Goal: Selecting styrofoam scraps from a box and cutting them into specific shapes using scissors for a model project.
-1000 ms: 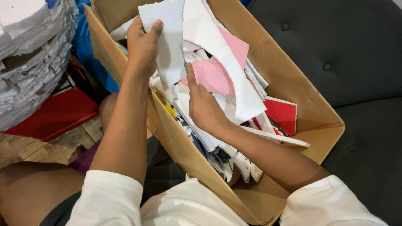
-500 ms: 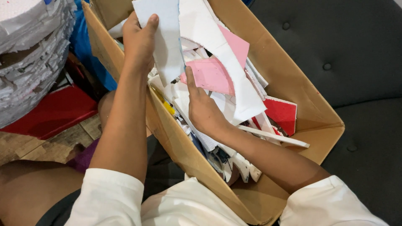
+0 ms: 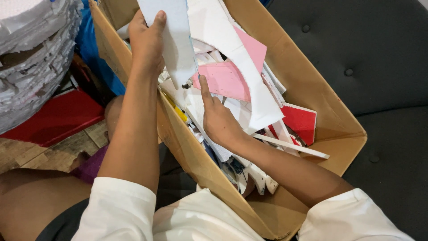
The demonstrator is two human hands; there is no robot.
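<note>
A brown cardboard box (image 3: 312,89) sits in front of me, filled with several foam-board scraps in white, pink and red. My left hand (image 3: 146,38) grips a pale white-blue foam sheet (image 3: 171,40) and holds it upright above the box's left wall. My right hand (image 3: 218,118) is inside the box, index finger pointing up along the edge of a pink piece (image 3: 225,80), resting on white scraps. A long white strip (image 3: 240,67) lies diagonally over the pile. A red piece (image 3: 299,121) lies at the right.
A tall stack of white foam sheets (image 3: 31,53) stands at the left, above a red board (image 3: 53,118) on the wooden floor. Blue material (image 3: 91,49) lies beside the box. A dark grey tufted sofa (image 3: 365,58) is behind and right of the box.
My left hand has lifted the pale sheet a little higher and further out of the box. My right hand has stayed among the scraps, finger still on the pink piece.
</note>
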